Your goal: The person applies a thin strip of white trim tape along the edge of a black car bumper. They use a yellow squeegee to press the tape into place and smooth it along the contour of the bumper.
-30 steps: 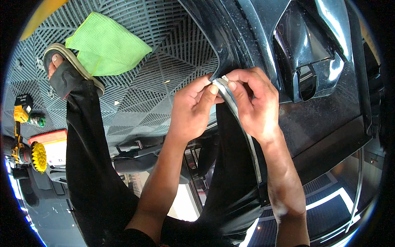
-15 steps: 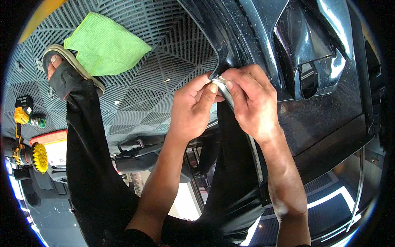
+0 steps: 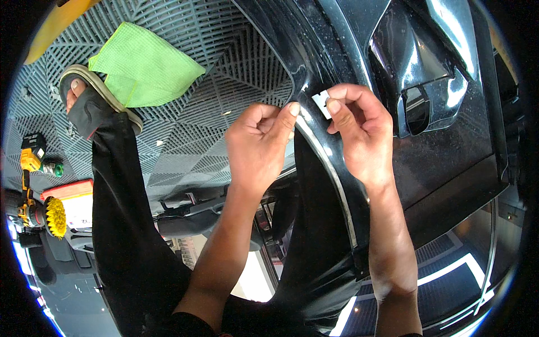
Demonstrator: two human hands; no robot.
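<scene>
My left hand (image 3: 258, 143) pinches the edge of a glossy black car panel (image 3: 353, 160), thumb on top and the other fingers curled beneath. A pale silvery strip (image 3: 331, 163) runs along this curved edge from my left thumb down toward my leg. Just right of that spot, my right hand (image 3: 365, 137) is closed on a small flat razor blade (image 3: 321, 103), pale with a dark slot. Thumb and fingers grip it over the panel, apart from my left hand. What lies under my left fingertips is hidden.
A green cloth (image 3: 154, 67) lies on the grey grid floor (image 3: 191, 121) beside my sandalled foot (image 3: 81, 98). Further left are a yellow-black power tool (image 3: 31, 157) and a yellow round brush (image 3: 55, 217). A moulded black part with an opening (image 3: 418, 109) stands at the right.
My right hand has moved right and away from the left, bringing the blade into plain view. My left hand has stayed near the edge. More of the strip shows.
</scene>
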